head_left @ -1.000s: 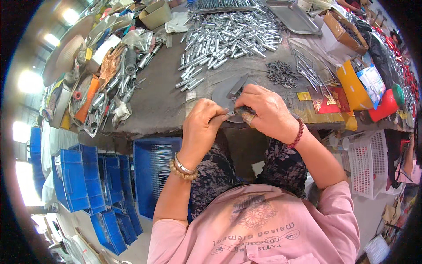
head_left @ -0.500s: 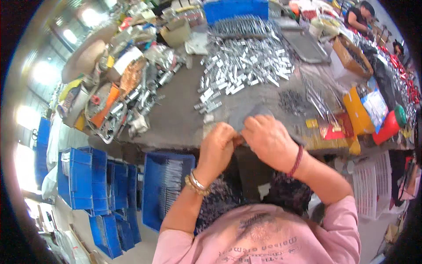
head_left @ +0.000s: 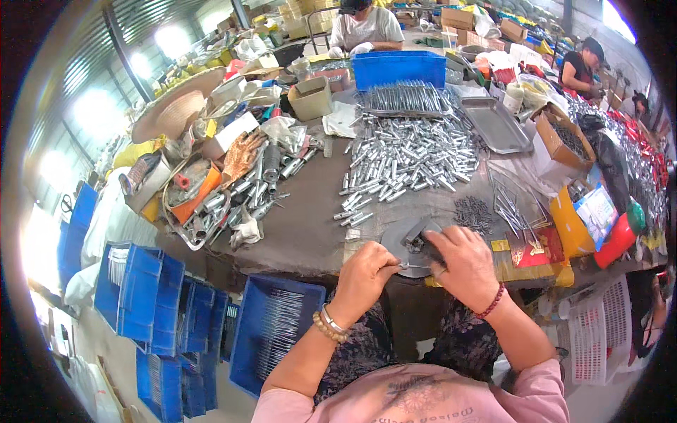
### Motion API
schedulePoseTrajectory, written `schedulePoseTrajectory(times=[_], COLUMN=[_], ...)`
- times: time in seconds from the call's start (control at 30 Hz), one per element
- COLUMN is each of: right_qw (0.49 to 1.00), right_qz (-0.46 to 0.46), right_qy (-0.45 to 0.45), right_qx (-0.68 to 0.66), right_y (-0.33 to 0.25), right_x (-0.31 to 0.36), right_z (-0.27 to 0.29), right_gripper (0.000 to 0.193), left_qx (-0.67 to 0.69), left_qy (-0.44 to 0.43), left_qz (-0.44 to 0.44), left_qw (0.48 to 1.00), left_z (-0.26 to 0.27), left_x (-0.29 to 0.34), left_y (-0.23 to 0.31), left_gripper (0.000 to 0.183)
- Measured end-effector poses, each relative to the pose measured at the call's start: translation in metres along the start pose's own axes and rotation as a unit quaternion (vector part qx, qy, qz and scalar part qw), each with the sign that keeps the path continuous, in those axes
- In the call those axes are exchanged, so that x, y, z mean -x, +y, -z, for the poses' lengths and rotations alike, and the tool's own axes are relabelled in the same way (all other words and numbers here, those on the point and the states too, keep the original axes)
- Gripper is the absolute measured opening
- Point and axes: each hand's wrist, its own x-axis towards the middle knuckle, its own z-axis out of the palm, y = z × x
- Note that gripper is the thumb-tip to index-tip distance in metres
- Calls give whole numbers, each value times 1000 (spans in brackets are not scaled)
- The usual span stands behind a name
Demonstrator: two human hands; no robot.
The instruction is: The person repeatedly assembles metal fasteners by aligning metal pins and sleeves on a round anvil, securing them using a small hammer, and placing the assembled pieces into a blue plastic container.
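Observation:
At the table's near edge sits a round grey metal plate (head_left: 395,238) with a small metal block (head_left: 417,230) on it. My left hand (head_left: 362,276) is closed in a pinch at the plate's near left side; what lies between the fingertips is too small to make out. My right hand (head_left: 465,266) reaches in from the right, its bent fingers beside the block and partly hiding it. Whatever those fingers grip is hidden. Beyond the plate spreads a pile of short silvery metal tubes (head_left: 409,158). Small dark pins (head_left: 472,213) lie to its right.
A blue bin (head_left: 398,70) and a metal tray (head_left: 497,125) stand at the back. Tools and an orange-handled piece (head_left: 197,194) crowd the left. A blue crate (head_left: 278,331) of metal rods stands below the table's left side. An orange container (head_left: 575,218) is right. Another person (head_left: 367,32) sits opposite.
My hands, close together over the plate before, have moved apart, uncovering the metal block. The view has tilted up, bringing the person opposite into sight.

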Motion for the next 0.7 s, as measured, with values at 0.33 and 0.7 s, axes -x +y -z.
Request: schedulePoseTrajectory(times=[0.33, 0.7], right_qw=[997, 998], right_qz=[-58, -10], right_qy=[29, 50], right_qx=[-33, -42], right_y=[14, -11], right_x=[14, 40], right_z=[8, 20], right_gripper=[47, 59], left_qx=[11, 51], left_qy=[-13, -15], left_qz=[-16, -27], left_qw=[1000, 998], left_z=[0, -6], left_x=[-7, -4], left_y=[-11, -12], left_gripper=[11, 11])
